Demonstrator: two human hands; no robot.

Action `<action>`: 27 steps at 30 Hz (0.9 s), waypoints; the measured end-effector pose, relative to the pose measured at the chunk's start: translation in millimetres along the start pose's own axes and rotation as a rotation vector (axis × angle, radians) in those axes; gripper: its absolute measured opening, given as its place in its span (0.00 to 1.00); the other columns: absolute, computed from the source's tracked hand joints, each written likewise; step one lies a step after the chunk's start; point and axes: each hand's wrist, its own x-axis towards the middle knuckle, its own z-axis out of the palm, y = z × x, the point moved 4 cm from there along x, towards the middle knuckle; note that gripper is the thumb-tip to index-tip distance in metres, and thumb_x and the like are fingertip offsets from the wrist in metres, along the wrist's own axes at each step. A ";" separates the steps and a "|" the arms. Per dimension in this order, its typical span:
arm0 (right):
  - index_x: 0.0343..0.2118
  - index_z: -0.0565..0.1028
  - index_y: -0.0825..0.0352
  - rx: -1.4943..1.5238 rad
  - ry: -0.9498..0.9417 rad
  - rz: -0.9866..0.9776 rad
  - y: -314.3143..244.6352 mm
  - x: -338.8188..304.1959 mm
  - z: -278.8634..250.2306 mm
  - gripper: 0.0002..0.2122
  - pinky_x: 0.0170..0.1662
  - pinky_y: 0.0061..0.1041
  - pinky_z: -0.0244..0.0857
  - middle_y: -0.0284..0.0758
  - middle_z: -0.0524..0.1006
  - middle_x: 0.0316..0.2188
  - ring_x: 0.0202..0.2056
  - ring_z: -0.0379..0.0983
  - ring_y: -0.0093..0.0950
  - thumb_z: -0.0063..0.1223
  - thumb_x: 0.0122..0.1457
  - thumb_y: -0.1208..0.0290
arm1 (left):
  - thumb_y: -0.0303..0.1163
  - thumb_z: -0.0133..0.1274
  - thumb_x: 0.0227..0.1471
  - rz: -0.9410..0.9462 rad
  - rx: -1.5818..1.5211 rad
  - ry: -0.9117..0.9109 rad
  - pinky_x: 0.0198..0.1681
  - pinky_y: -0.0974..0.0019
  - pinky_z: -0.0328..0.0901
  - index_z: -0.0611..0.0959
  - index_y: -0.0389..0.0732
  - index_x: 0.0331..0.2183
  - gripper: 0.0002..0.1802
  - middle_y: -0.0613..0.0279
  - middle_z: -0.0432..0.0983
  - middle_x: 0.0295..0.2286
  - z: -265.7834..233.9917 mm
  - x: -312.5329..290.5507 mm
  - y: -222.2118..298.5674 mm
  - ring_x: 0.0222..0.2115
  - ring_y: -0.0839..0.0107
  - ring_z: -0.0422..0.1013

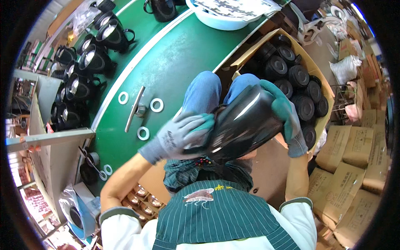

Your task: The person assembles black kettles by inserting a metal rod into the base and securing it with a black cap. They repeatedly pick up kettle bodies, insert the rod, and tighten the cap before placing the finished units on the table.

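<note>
Over my lap I hold a large glossy black vessel [246, 125], tilted, its upper end toward the far right. Its outline is slightly smeared by motion. My left hand [181, 135], in a grey glove with a green palm, grips its lower left end; the fingertips are partly hidden. My right hand [285, 110], gloved likewise, wraps round the opposite end. On the green table to my left lie a metal T-shaped tool [135, 109] and several white rings, among them one ring [156, 105] beside the tool.
Several black jugs with handles [92, 58] stand along the table's far left side. A light-blue basin [221, 21] holds patterned sheets at the far end. An open carton [327, 83] of round black lids stands at my right, with stacked cardboard boxes [348, 183] nearer.
</note>
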 end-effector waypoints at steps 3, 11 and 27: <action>0.58 0.73 0.71 -0.977 -0.019 -0.151 -17.4 -10.7 35.0 0.36 0.58 0.38 0.69 0.49 0.79 0.48 0.51 0.77 0.44 0.71 0.51 0.51 | 0.43 0.68 0.44 -0.423 0.342 0.166 0.52 0.48 0.68 0.78 0.37 0.50 0.34 0.43 0.75 0.48 4.5 -66.0 -71.6 0.47 0.48 0.73; 0.68 0.59 0.73 -0.492 0.293 -0.364 106.9 -15.3 73.2 0.34 0.67 0.39 0.57 0.52 0.63 0.66 0.64 0.65 0.43 0.30 0.74 0.46 | 0.49 0.61 0.56 -1.291 0.423 0.024 0.43 0.49 0.73 0.77 0.43 0.58 0.33 0.45 0.83 0.38 8.2 -186.1 -168.8 0.39 0.50 0.81; 0.71 0.55 0.68 0.495 -0.061 0.067 101.9 61.0 40.3 0.28 0.54 0.39 0.77 0.47 0.78 0.51 0.50 0.79 0.37 0.40 0.74 0.58 | 0.47 0.55 0.60 -0.907 0.136 -0.519 0.35 0.50 0.76 0.65 0.29 0.61 0.39 0.36 0.78 0.41 -13.5 82.4 45.8 0.34 0.46 0.81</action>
